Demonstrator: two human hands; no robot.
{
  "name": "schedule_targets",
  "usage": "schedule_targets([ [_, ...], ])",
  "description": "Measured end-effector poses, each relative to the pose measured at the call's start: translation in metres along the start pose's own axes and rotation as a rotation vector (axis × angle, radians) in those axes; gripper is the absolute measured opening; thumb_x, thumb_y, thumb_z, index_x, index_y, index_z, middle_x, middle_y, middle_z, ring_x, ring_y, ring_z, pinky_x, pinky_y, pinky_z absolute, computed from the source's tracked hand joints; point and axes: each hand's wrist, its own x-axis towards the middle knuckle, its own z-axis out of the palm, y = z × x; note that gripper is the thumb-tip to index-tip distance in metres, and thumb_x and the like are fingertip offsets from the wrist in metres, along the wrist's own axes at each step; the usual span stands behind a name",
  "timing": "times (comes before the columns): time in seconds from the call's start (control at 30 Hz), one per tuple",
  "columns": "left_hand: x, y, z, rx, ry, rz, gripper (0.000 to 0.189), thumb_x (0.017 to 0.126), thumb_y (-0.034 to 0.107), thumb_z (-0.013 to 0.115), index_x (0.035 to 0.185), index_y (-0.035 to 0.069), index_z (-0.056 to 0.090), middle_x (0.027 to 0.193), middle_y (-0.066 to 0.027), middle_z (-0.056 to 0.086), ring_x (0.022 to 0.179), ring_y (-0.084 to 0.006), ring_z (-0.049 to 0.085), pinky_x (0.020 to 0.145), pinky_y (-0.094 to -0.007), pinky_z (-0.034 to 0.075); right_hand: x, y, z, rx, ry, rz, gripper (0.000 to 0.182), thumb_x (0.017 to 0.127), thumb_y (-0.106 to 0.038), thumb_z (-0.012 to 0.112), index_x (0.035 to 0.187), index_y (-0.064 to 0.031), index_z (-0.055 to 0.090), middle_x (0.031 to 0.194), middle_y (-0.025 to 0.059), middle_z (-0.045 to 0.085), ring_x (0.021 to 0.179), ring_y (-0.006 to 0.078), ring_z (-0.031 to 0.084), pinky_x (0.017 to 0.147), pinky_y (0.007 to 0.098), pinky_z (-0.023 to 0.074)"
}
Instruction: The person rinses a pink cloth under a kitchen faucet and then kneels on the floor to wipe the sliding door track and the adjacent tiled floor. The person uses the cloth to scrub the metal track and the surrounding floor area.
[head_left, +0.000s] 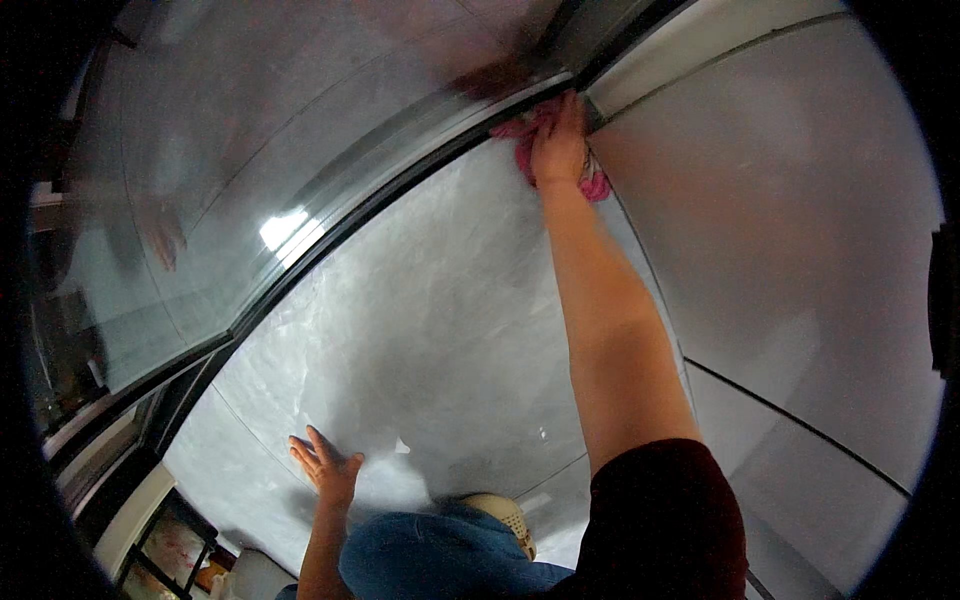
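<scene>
My right arm reaches far forward to a floor corner. There my right hand (559, 146) presses a crumpled pink cloth (529, 161) down, with cloth showing on both sides of the fingers. The cloth touches the dark bottom frame (420, 172) of a glass panel (247, 150), close to where it meets the tiled wall (765, 225). Nearer to me, my left hand (326, 469) is empty with fingers spread, over the grey tile floor (450, 300); whether it touches the floor, I cannot tell.
A bent knee in blue jeans (420, 551) and a beige perforated shoe (499, 514) are below me. A small white patch (403, 445) shows on the floor. Bright light (289, 229) and a hand reflect in the glass. A dark-framed rack (169, 544) stands at lower left.
</scene>
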Motion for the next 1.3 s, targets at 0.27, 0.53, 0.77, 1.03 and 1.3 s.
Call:
schedule_targets([
  [0.27, 0.0, 0.005, -0.006, 0.039, -0.091, -0.122, 0.122, 0.065, 0.027, 0.086, 0.153, 0.019, 0.002, 0.153, -0.0287, -0.014, 0.141, -0.0514, -0.004, 0.112, -0.0602, 0.015, 0.016, -0.013, 0.004, 0.18, 0.051, 0.204, 0.043, 0.092, -0.017, 0.05, 0.13, -0.0003, 0.044, 0.129, 0.0231, 0.051, 0.12, 0.0391, 0.048, 0.1, 0.0438, 0.0398],
  [0.53, -0.002, 0.003, -0.007, 0.02, -0.095, -0.078, 0.123, 0.064, 0.029, 0.086, 0.153, 0.021, 0.001, 0.154, -0.0269, -0.016, 0.141, -0.051, -0.005, 0.112, -0.0606, 0.014, 0.034, -0.037, -0.013, 0.199, -0.04, 0.412, 0.035, 0.092, -0.018, 0.049, 0.12, 0.0021, 0.049, 0.124, 0.0249, 0.053, 0.115, 0.0431, 0.05, 0.099, 0.0441, 0.0392],
  [0.77, 0.0, 0.009, -0.011, 0.015, -0.121, -0.106, 0.124, 0.064, 0.031, 0.086, 0.153, 0.02, 0.0, 0.153, -0.028, -0.016, 0.14, -0.053, -0.006, 0.112, -0.0612, 0.013, -0.011, -0.012, -0.017, -0.12, -0.227, -0.008, 0.043, 0.089, -0.024, 0.054, 0.126, -0.0022, 0.051, 0.133, 0.021, 0.047, 0.122, 0.0379, 0.046, 0.106, 0.0462, 0.0335],
  [1.03, 0.001, 0.007, -0.007, 0.023, -0.062, -0.044, 0.123, 0.064, 0.03, 0.086, 0.153, 0.02, 0.0, 0.153, -0.0298, -0.013, 0.14, -0.0546, -0.003, 0.11, -0.064, 0.014, -0.133, -0.016, -0.094, -0.095, -0.431, -0.371, 0.055, 0.084, -0.023, 0.058, 0.135, -0.0077, 0.047, 0.141, 0.014, 0.044, 0.132, 0.0322, 0.038, 0.112, 0.049, 0.025],
  [1.3, 0.0, -0.002, -0.003, 0.048, -0.022, -0.023, 0.123, 0.065, 0.031, 0.086, 0.153, 0.021, 0.0, 0.153, -0.0305, -0.012, 0.14, -0.0544, -0.001, 0.109, -0.0637, 0.016, -0.175, 0.043, -0.233, 0.049, -0.385, 0.447, 0.033, 0.089, -0.026, 0.053, 0.11, -0.0033, 0.062, 0.112, 0.0171, 0.065, 0.107, 0.0323, 0.06, 0.09, 0.0424, 0.0444],
])
